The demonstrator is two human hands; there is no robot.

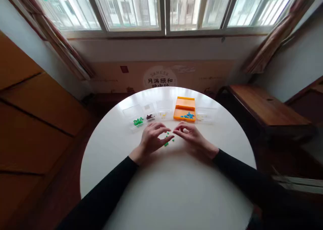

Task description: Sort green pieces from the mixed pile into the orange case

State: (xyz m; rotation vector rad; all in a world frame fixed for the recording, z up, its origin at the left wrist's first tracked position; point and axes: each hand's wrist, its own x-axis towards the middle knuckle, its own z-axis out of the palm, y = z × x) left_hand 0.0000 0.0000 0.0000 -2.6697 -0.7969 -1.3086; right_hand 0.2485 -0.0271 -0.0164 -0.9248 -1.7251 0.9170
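Several small green pieces (pixel 166 144) lie on the white round table (pixel 161 189) between my two hands; their exact kind is too small to tell. My left hand (pixel 153 137) rests over the left side of these pieces, its thumb and forefinger apart with a gap between them. Just to the right, my right hand (pixel 189 136) has thumb and forefinger brought together in a pinch. Whatever that pinch may hold is too small to see. Beyond my left hand, a clear box (pixel 133 114) contains more green pieces (pixel 138 121).
Along the far side stand an open orange case (pixel 178 113) with blue pieces (pixel 188 115), a clear box with dark brown pieces (pixel 150 117), another with yellow bits (pixel 163 115), and a clear box (pixel 209 114) at right. A wooden bench (pixel 267 102) stands beyond the table.
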